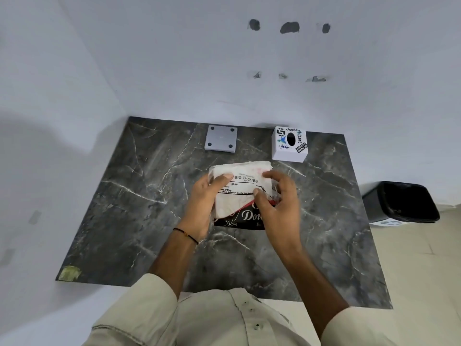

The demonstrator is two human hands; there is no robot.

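Observation:
A clear plastic pack of white tissues (240, 181), printed "BIG TISSUES" with a black and red end, is held just above the middle of the dark marble table (139, 221). My left hand (202, 203) grips its left side, thumb on top. My right hand (279, 198) pinches the pack's right side between thumb and fingers. A white tissue box (289, 144) with stickers and a dark oval slot on top stands at the back right of the table.
A grey square plate (220, 141) with corner holes lies at the table's back, against the white wall. A black bin (404, 202) stands on the floor to the right of the table. A patch of tape (69, 272) marks the front left corner.

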